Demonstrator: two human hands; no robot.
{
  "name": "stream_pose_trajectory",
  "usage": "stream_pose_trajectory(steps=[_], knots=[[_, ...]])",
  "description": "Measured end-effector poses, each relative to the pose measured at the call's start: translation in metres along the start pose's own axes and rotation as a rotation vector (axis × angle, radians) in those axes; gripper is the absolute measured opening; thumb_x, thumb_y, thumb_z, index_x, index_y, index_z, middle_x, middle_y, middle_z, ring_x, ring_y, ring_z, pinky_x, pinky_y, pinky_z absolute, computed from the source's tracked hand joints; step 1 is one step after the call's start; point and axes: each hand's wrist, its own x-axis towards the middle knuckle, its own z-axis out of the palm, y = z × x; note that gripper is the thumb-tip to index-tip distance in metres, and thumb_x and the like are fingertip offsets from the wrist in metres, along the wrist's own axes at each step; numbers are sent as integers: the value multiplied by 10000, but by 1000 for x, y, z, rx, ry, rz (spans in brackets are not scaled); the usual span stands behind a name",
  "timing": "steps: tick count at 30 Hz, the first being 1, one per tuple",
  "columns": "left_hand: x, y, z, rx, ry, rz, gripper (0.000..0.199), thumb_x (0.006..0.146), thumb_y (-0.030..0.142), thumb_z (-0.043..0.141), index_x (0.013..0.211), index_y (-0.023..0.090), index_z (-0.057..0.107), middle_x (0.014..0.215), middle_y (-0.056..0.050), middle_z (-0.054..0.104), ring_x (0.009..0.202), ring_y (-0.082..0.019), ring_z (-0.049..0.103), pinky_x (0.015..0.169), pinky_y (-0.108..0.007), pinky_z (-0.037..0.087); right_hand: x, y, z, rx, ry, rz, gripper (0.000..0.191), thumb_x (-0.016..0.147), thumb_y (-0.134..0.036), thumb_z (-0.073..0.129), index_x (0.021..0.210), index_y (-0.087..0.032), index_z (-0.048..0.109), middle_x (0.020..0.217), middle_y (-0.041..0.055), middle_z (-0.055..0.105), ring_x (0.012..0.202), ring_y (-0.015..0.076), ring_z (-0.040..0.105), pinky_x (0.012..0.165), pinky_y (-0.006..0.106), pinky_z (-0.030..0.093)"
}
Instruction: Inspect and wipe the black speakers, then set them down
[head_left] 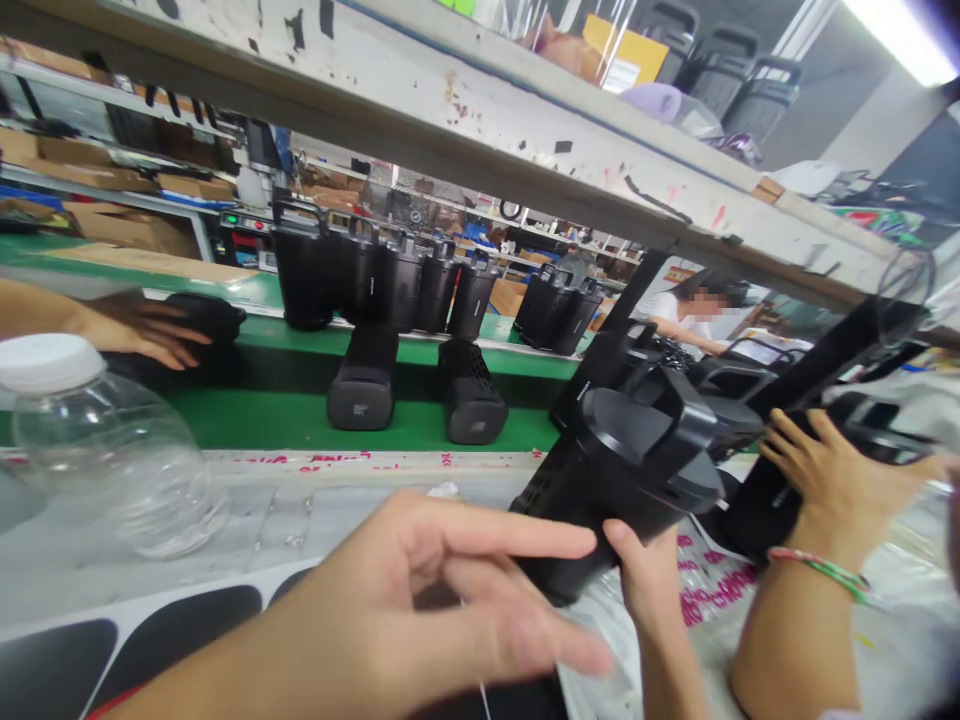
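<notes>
A black portable speaker (600, 480) with a carry handle on top leans at a tilt in front of me. My right hand (649, 565) grips it on the near side; the thumb shows, and the other fingers are hidden behind the body. Across the middle foreground reaches my left hand (457, 600), its index finger stretched and the thumb apart. That fingertip is at the speaker's near side, though whether it touches I cannot tell. Under my left wrist is a white sheet with black rounded patches (191, 630) on it.
Several similar units (401, 285) stand along the green conveyor belt (262, 415); two lie on it. A clear bottle (112, 460) stands at left. A co-worker's hand (154, 330) reaches a dark object; another co-worker's hand (840, 470) holds a unit at right. A shelf (525, 130) crosses overhead.
</notes>
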Motion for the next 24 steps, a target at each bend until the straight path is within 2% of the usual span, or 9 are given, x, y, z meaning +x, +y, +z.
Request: stream_pose_trajectory(steps=[2, 5, 10, 13, 15, 17, 20, 22, 24], knots=[[9, -6, -4, 74, 135, 20, 312, 897, 487, 665, 1131, 294, 740, 965, -19, 810, 1017, -246, 731, 985, -396, 511, -3, 8, 3, 41, 20, 7, 804, 440, -560, 830, 1076, -135, 582, 996, 154, 662, 974, 369, 611, 926, 582, 444], [21, -13, -10, 236, 275, 70, 330, 897, 494, 650, 1107, 255, 739, 997, -45, 801, 1032, -272, 710, 997, -426, 488, -5, 14, 9, 103, 56, -6, 834, 503, -590, 804, 1149, -119, 569, 1043, 169, 659, 970, 350, 615, 920, 575, 457], [30, -16, -21, 427, 363, 133, 377, 875, 519, 652, 1133, 254, 727, 1228, -60, 718, 1157, -320, 629, 1057, -486, 434, -12, -3, 12, 171, 47, -59, 827, 469, -495, 880, 1159, -136, 599, 1098, 150, 660, 1055, 338, 609, 1006, 543, 433], [32, -17, -30, 478, 378, 165, 498, 848, 542, 682, 1266, 273, 645, 1395, -72, 606, 1267, -334, 543, 1114, -501, 374, -27, -21, 21, 237, -43, -41, 748, 563, -563, 826, 1159, -163, 618, 1036, 132, 702, 953, 320, 672, 871, 484, 540], [34, -21, -38, 457, 362, 213, 609, 842, 528, 705, 1372, 275, 544, 1472, -88, 526, 1374, -326, 443, 1144, -481, 334, -38, -29, 31, 330, -151, 34, 668, 663, -658, 718, 1115, -171, 644, 971, 131, 729, 862, 326, 708, 758, 469, 584], [37, -24, -48, 379, 340, 286, 730, 841, 547, 703, 1457, 268, 429, 1506, -113, 474, 1425, -320, 378, 1141, -459, 326, -38, -31, 34, 358, -196, 83, 631, 744, -714, 611, 1059, -171, 677, 933, 129, 740, 857, 336, 721, 749, 478, 596], [40, -26, -61, 238, 317, 383, 913, 792, 687, 671, 1518, 259, 318, 1533, -153, 424, 1415, -353, 388, 1104, -451, 351, 3, -25, 8, 137, -150, 18, 576, 801, -685, 621, 1035, -165, 702, 964, 106, 742, 940, 297, 710, 854, 470, 578], [38, -25, -63, 182, 296, 398, 1104, 664, 761, 727, 1536, 261, 269, 1548, -168, 399, 1402, -385, 400, 1108, -462, 344, 57, -19, -30, 108, -79, 26, 553, 863, -644, 611, 1113, -154, 671, 1095, 112, 715, 1056, 265, 673, 962, 502, 519], [33, -21, -55, 144, 256, 377, 1276, 533, 735, 825, 1551, 289, 199, 1532, -157, 423, 1392, -393, 420, 1152, -477, 305, 120, -10, -74, 107, 16, 52, 609, 876, -690, 553, 1131, -148, 661, 1177, 119, 688, 1190, 293, 609, 1049, 559, 436]])
